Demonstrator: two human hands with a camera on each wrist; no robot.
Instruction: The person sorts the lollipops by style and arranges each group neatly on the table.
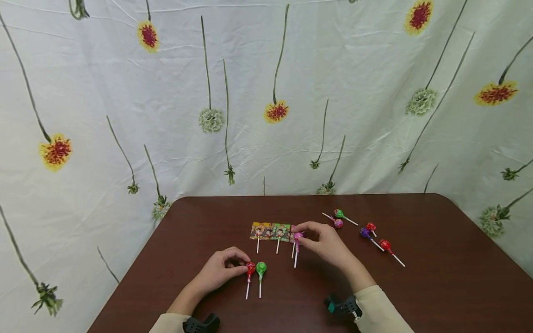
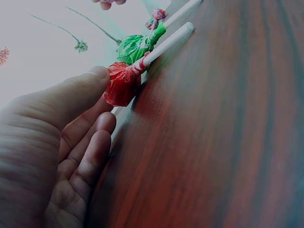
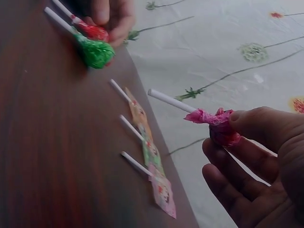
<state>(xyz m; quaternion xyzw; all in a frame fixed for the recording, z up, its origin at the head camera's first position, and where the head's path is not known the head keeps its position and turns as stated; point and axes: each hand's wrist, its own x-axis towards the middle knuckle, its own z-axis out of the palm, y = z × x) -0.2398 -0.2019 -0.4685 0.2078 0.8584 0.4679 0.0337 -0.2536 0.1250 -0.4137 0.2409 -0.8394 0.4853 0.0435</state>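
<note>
Between thumb and fingers, my left hand [image 1: 222, 269] pinches the head of a red-wrapped lollipop [image 2: 124, 85], whose white stick points toward the near edge. Right beside it lies a green-wrapped lollipop [image 1: 261, 268]. My right hand [image 1: 326, 243] pinches a pink-wrapped lollipop [image 3: 223, 127] by its head, raised off the table. Under and beside that hand is a row of flat-packed lollipops on white sticks: an orange one [image 1: 260, 230], a green one [image 1: 280, 231] and a pink one [image 3: 163, 192], the last partly hidden by the hand in the head view.
Several round lollipops lie at the right of the brown table [image 1: 449, 277]: a green one [image 1: 339, 213], a pink one [image 1: 338, 223], a purple one [image 1: 365, 232] and red ones, one of them [image 1: 385, 245] nearest. A flowered cloth [image 1: 366, 115] hangs behind the table.
</note>
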